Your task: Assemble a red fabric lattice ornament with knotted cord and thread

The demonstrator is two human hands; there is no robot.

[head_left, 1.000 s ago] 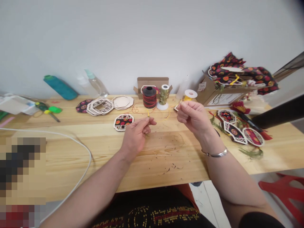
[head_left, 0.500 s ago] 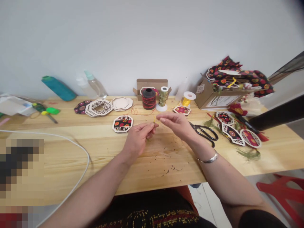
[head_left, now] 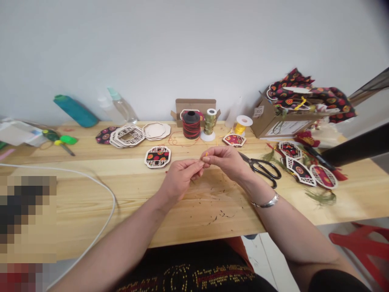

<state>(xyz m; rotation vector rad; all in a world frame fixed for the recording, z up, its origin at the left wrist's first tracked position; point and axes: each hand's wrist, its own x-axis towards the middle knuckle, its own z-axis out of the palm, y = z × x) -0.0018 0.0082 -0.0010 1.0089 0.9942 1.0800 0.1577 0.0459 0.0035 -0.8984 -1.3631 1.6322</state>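
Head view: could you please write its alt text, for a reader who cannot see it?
A person's left hand and right hand meet above a wooden table, with a bit of yellow thread pinched where they join. Black-handled scissors lie beside the right hand; a spool of red cord, a gold spool and a spool of yellow thread stand behind.

The right hand (head_left: 227, 160), a second ago held well apart from the left hand (head_left: 182, 176), is now up against it, fingertips touching. Half a second ago a small gap still parts them, with the right fingers straighter; now they are bent in a pinch. The yellow thread (head_left: 206, 154), earlier a long loop, shows only as a short bit there. The scissors (head_left: 266, 168) and fan-shaped piece (head_left: 234, 140), mostly hidden a second ago, are in view.
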